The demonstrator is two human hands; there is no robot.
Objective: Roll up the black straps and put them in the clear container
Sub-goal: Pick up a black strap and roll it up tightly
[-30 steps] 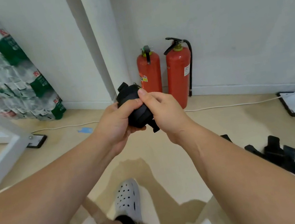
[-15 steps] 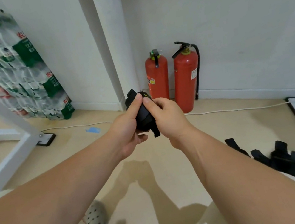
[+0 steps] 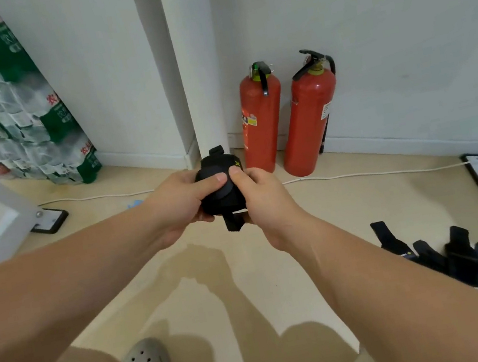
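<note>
Fingers (image 3: 215, 181) of left hand (image 3: 178, 204) and right hand (image 3: 264, 205) clamp rolled strap (image 3: 222, 198) (extinguishers (image 3: 262, 119) behind, loose straps (image 3: 462, 259) beside).

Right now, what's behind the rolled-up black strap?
Behind the rolled-up black strap stand a white pillar and two red metal fire extinguishers. The strap covers part of the pillar's foot and the floor there.

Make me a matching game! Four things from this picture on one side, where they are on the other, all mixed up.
1 rolled black strap
2 red fire extinguishers
3 loose black straps
4 bottle packs

A lying on the floor, lower right
B stacked at the left
C gripped by left hand and right hand
D standing against the back wall

Pairs: 1-C, 2-D, 3-A, 4-B
</note>
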